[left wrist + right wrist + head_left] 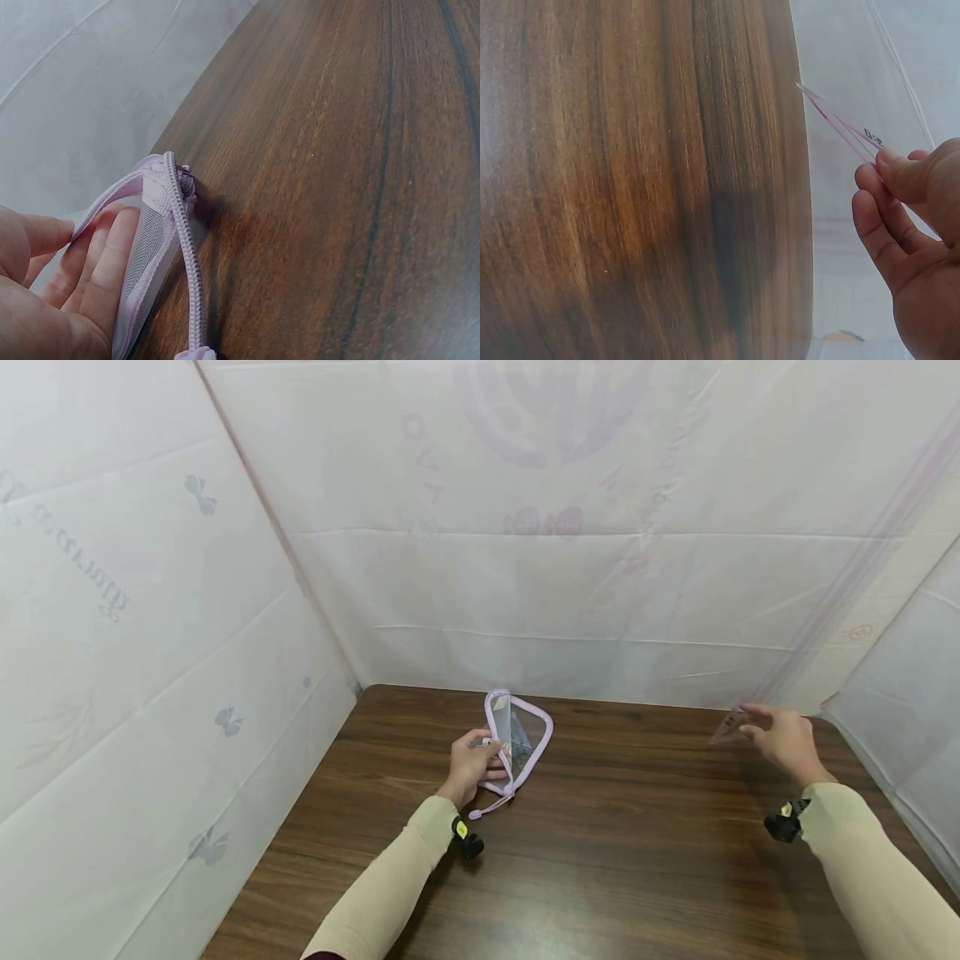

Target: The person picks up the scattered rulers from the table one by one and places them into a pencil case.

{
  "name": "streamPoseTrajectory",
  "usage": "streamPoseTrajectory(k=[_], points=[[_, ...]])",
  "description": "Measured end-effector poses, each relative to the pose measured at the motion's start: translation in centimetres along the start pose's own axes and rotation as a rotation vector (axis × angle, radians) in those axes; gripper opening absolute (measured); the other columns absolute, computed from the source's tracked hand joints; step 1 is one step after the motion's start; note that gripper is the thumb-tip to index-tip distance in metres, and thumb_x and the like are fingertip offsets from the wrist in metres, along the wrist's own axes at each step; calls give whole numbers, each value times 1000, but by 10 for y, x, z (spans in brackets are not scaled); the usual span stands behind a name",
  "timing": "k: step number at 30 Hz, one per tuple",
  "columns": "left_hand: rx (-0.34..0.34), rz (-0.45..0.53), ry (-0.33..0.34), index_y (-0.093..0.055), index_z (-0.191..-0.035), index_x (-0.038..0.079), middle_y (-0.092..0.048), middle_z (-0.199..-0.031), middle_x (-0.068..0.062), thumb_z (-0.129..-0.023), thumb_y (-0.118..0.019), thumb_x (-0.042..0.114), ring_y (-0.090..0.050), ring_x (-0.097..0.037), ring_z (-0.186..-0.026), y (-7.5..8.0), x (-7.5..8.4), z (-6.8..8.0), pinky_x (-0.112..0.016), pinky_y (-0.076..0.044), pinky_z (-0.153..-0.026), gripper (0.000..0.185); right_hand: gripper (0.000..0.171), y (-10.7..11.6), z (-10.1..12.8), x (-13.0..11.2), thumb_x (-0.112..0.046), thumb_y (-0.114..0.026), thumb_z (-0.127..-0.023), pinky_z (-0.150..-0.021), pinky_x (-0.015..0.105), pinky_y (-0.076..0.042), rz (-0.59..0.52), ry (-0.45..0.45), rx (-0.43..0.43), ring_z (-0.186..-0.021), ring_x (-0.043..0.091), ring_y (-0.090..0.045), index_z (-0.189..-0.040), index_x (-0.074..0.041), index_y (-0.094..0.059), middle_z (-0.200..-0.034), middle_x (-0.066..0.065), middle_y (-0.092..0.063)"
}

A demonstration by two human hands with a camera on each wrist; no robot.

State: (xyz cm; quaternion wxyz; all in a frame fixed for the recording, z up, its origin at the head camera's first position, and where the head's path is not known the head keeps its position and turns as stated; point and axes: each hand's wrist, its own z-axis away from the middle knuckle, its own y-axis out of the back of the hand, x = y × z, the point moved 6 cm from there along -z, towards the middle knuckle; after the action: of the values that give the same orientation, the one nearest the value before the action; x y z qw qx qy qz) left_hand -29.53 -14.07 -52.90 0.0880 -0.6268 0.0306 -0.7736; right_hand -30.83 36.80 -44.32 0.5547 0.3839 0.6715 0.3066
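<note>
A lilac-edged mesh pouch [517, 745] with a zipper [186, 255] stands on edge on the brown wooden table [615, 843], near the back. My left hand [474, 766] grips its open side, with the fingers [105, 262] inside behind the mesh. Far to the right, my right hand [783, 742] is raised above the table and pinches a thin clear plastic piece [729, 727] with pinkish edges and small dark print [838, 126] between thumb and fingers. Some clear items show inside the pouch.
White sheeting walls [525, 568] close in the table on the left, back and right. A small loop pull [487, 810] trails from the pouch's zipper toward me. Dark wrist-worn cameras [783, 822] sit on both cream sleeves.
</note>
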Motion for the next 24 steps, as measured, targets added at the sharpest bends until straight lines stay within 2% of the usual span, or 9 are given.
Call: streamPoseTrajectory(k=[4,11,15,18,20,24], points=[[5,-5,9,-60,-123,-3,-76,-91,-16,-98,-67,2,-74,-21,-67,0,0,1,-44,-66,-66,26,42,-3,0,-2,-8,-70,-97,-68,48,-41,-18,8,-3,-87,40,-49,-135,6,-59,-125,39,-59],[11,-6,12,-61,-122,-1,-76,-90,-15,-98,-67,2,-74,-22,-67,1,1,1,-43,-67,-65,26,42,-6,-2,-6,-7,-70,-96,-72,53,-42,-33,17,-9,-94,44,-49,-134,7,-59,-128,39,-58],[9,-9,10,-60,-124,-2,-76,-91,-16,-98,-67,3,-74,-22,-67,0,2,2,-44,-67,-65,27,41,-7,-3,-9,-7,-70,-96,-71,51,-42,-30,39,-2,-95,44,-50,-134,7,-60,-127,38,-59],[7,-9,13,-60,-125,-2,-76,-92,-17,-98,-67,3,-74,-22,-67,0,2,3,-44,-67,-66,28,40,-10,-4,-12,-5,-71,-95,-66,41,-40,-30,70,20,-87,38,-51,-132,7,-61,-123,36,-62],[7,-7,11,-60,-124,-2,-76,-92,-18,-98,-67,2,-73,-22,-67,0,2,3,-44,-67,-66,28,39,-11,-5,-14,-4,-71,-95,-60,34,-39,-33,85,32,-76,31,-51,-132,7,-62,-120,35,-64],[4,1,-2,-59,-125,-4,-76,-91,-17,-98,-66,0,-74,-22,-68,-1,4,5,-43,-66,-64,27,40,-14,-5,-19,0,-69,-95,-44,26,-35,-57,101,34,-52,16,-39,-133,8,-61,-119,35,-64]])
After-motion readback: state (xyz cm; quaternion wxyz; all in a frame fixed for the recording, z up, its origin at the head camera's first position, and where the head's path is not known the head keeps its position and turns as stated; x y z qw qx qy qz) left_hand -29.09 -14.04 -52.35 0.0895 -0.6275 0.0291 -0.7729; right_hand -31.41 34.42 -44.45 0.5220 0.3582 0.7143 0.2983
